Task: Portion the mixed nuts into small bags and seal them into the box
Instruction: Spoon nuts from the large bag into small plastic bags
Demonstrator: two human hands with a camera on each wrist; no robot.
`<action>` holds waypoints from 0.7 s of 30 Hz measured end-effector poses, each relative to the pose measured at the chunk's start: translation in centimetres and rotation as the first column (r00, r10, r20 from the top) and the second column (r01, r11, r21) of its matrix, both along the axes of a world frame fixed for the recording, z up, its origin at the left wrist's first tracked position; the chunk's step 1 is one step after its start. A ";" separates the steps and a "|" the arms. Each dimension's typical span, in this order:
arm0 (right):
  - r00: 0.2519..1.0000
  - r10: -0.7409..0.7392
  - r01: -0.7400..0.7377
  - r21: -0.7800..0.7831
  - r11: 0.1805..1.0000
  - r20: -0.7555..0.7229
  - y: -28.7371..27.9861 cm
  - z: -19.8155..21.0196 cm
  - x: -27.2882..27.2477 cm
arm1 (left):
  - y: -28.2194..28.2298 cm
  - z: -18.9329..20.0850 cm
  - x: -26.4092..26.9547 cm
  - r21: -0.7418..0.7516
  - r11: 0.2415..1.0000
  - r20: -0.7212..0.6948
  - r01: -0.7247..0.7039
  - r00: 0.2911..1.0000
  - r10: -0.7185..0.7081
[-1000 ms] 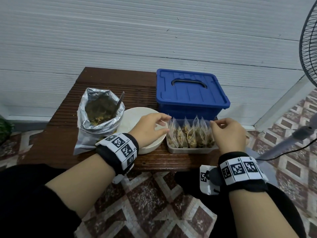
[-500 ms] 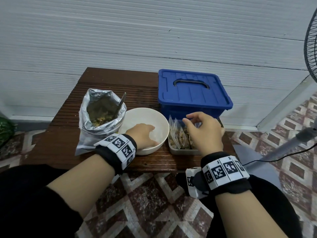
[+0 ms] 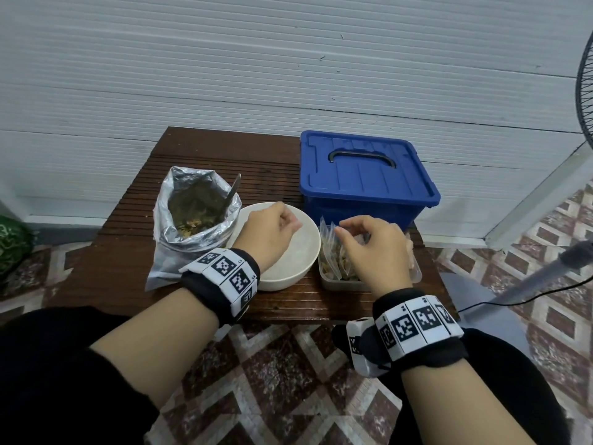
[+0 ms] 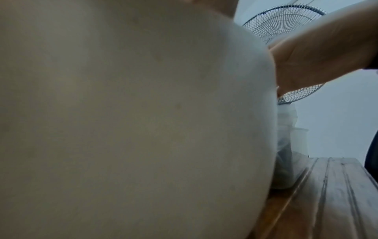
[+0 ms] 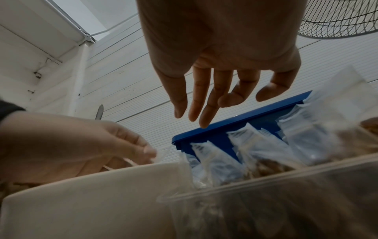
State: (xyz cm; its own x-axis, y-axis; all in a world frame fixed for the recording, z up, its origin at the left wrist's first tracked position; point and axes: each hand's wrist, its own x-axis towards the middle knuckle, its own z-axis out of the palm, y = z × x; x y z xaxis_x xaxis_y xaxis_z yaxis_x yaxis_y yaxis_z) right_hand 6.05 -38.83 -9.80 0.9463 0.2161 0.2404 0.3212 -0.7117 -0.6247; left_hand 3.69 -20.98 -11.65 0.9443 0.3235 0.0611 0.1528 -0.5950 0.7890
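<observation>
On the wooden table (image 3: 128,268) a clear tray (image 3: 337,284) holds several small bags of nuts (image 3: 333,258) standing upright. The same bags (image 5: 216,158) show in the right wrist view in front of the blue lidded box (image 3: 362,175). My right hand (image 3: 369,248) hovers over the tray's left part, fingers (image 5: 204,105) hanging relaxed and holding nothing. My left hand (image 3: 272,229) is over the white bowl (image 3: 308,268), fingers curled. Its fingertips (image 5: 147,152) seem to pinch a thin clear bag. The bowl's wall (image 4: 122,113) fills the left wrist view.
A silver foil bag of mixed nuts (image 3: 192,200) stands open left of the bowl with a spoon (image 3: 236,187) in it. The blue box's lid is on. A standing fan (image 3: 585,91) is at the right, its pole and cable (image 3: 545,277) near the table's right edge.
My left hand drew back from the tray's left end to over the bowl and curled its fingers. My right hand moved left from the tray's right end to above its left part.
</observation>
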 end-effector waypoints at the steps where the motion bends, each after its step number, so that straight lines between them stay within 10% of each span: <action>1: 1.000 0.019 -0.019 -0.010 1.000 0.000 0.1 -0.1 0.0 | -0.2 0.3 -0.1 -0.039 0.999 0.067 0.005 0.998 -0.003; 13: 0.991 0.123 -0.118 0.083 0.990 -0.058 0.6 -0.8 -0.1 | -1.7 2.6 -0.3 -0.527 0.845 0.297 0.085 0.951 0.089; 21: 0.972 0.137 -0.036 0.452 0.892 -0.193 0.2 0.6 -0.1 | -1.7 2.3 -0.3 -0.473 0.880 0.243 0.044 0.967 0.083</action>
State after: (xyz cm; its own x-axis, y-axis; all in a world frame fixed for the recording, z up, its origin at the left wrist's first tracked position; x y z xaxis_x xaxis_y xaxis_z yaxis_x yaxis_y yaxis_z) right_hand 5.94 -38.59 -9.20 0.9679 0.2183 0.1248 0.1920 -0.3208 -0.9275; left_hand 3.39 -22.70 -9.40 0.9113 0.3913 0.1280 -0.0779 -0.1414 0.9869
